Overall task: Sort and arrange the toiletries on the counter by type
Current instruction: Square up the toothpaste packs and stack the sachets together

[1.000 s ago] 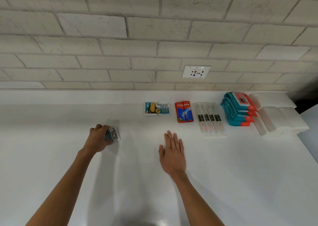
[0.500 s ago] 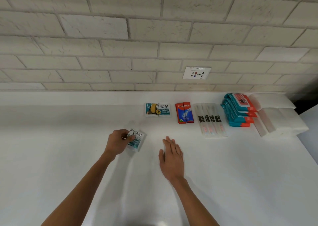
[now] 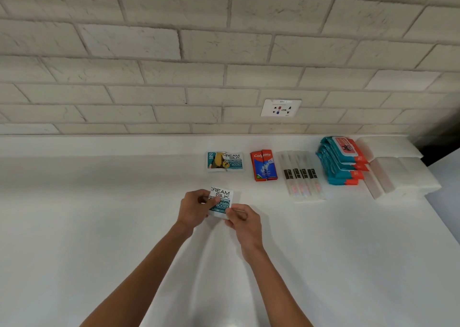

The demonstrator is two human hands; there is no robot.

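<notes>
A white and teal Cream Silk sachet [image 3: 221,200] is held just above the white counter [image 3: 99,214] by both hands. My left hand [image 3: 194,208] pinches its left edge and my right hand [image 3: 242,221] pinches its lower right corner. Behind it, along the wall, a row lies sorted: a Cream Silk sachet pile [image 3: 225,162], red Colgate sachets [image 3: 263,165], several clear-wrapped toothbrushes [image 3: 302,176], a stack of teal and red wet-wipe packs [image 3: 341,162] and white tissue packs [image 3: 403,175].
A white brick wall with a power socket [image 3: 280,107] rises behind the counter. The counter's right edge [image 3: 443,217] drops off beside the tissue packs. Bare counter spreads to the left and towards me.
My left hand carried the sachet from the left to the middle of the counter. My right hand lifted off the counter and took hold of the sachet's corner.
</notes>
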